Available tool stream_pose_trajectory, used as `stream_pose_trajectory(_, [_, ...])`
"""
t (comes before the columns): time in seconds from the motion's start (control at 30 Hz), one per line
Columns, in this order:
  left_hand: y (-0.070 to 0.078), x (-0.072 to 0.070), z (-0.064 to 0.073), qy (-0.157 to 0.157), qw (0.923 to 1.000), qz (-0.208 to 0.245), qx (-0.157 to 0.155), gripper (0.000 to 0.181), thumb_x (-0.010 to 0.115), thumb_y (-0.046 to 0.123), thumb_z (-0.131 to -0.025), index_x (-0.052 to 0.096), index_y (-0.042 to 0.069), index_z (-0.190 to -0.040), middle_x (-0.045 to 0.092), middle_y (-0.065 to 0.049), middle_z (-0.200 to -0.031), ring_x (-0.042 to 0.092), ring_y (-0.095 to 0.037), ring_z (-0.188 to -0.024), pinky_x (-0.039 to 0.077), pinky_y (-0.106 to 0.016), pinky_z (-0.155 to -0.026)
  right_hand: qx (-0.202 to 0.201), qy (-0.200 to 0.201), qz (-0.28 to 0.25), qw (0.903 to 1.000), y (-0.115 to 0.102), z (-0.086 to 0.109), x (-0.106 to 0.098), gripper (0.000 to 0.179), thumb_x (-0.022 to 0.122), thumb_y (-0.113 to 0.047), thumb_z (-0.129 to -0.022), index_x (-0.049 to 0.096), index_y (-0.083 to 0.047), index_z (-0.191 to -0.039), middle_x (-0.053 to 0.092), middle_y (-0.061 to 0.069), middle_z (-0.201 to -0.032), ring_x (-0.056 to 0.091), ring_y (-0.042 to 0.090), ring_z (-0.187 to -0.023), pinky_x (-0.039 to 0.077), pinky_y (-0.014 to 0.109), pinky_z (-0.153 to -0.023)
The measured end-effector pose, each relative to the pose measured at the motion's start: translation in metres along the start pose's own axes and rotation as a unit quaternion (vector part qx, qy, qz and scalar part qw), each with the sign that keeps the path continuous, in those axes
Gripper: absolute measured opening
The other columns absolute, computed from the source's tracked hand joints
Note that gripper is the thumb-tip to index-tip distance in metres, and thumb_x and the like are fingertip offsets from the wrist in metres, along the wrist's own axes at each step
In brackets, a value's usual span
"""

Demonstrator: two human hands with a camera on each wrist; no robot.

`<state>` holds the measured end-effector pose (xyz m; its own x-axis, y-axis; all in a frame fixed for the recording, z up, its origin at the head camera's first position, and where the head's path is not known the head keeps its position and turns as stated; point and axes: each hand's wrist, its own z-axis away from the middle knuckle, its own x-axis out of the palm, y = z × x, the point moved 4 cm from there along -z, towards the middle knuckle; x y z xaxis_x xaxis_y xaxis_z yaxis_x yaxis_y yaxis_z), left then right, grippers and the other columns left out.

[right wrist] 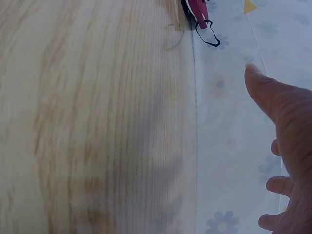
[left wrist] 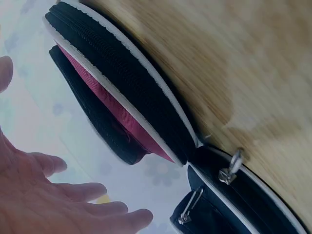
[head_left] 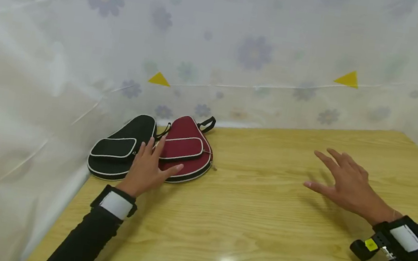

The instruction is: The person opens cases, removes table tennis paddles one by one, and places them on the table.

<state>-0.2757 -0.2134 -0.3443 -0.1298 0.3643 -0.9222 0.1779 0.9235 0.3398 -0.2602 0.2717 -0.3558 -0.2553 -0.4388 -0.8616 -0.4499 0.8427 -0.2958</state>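
Two paddle-shaped zip cases lie side by side at the back left of the table: a black case (head_left: 113, 148) with white piping, and a dark red case (head_left: 186, 147) with a front pocket and a black wrist strap. My left hand (head_left: 147, 173) hovers over the near edges of both, fingers spread and thumb out, holding nothing. In the left wrist view the red case's zipped side (left wrist: 122, 68) and the black case's zip pulls (left wrist: 229, 173) show close to the palm. Away to the right, my right hand (head_left: 349, 186) hangs above the bare wood with fingers apart.
A wood-grain table (head_left: 245, 216) spreads under both hands. Behind it and along the left hangs a pale flower-print sheet (head_left: 222, 38) with yellow triangles. Both wrists carry black straps, and a small device (head_left: 364, 249) sticks out from the right one.
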Motion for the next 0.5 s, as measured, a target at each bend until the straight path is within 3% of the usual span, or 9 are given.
stream_pose_trajectory(0.23, [0.006, 0.01, -0.018, -0.019, 0.9997, -0.007, 0.014, 0.099, 0.065, 0.059, -0.091, 0.017, 0.011, -0.163, 0.013, -0.026, -0.165, 0.005, -0.052, -0.15, 0.015, -0.066, -0.117, -0.01, 0.004, 0.001, 0.9999, 0.003, 0.001, 0.002, 0.09, 0.082, -0.042, -0.082, 0.039, -0.008, -0.154, 0.034, 0.033, -0.152, 0.028, 0.06, -0.136, 0.021, 0.078, -0.092])
stream_pose_trajectory(0.4, [0.004, 0.02, -0.031, -0.058, 0.9981, -0.005, 0.02, 0.093, 0.068, 0.05, -0.093, 0.022, 0.008, -0.161, 0.015, -0.027, -0.164, 0.006, -0.053, -0.15, 0.025, -0.064, -0.114, -0.007, 0.004, -0.006, 0.9999, 0.004, 0.004, 0.003, 0.09, 0.083, -0.04, -0.081, 0.04, -0.008, -0.153, 0.033, 0.033, -0.152, 0.027, 0.06, -0.137, 0.02, 0.079, -0.093])
stream_pose_trajectory(0.5, [0.003, 0.023, -0.039, -0.089, 0.9957, 0.02, 0.013, 0.091, 0.072, 0.043, -0.093, 0.024, 0.007, -0.161, 0.014, -0.027, -0.164, 0.009, -0.051, -0.15, 0.03, -0.062, -0.113, -0.008, 0.005, 0.0, 1.0, 0.004, 0.005, 0.002, 0.089, 0.083, -0.04, -0.081, 0.041, -0.008, -0.152, 0.034, 0.033, -0.151, 0.028, 0.06, -0.135, 0.022, 0.079, -0.091])
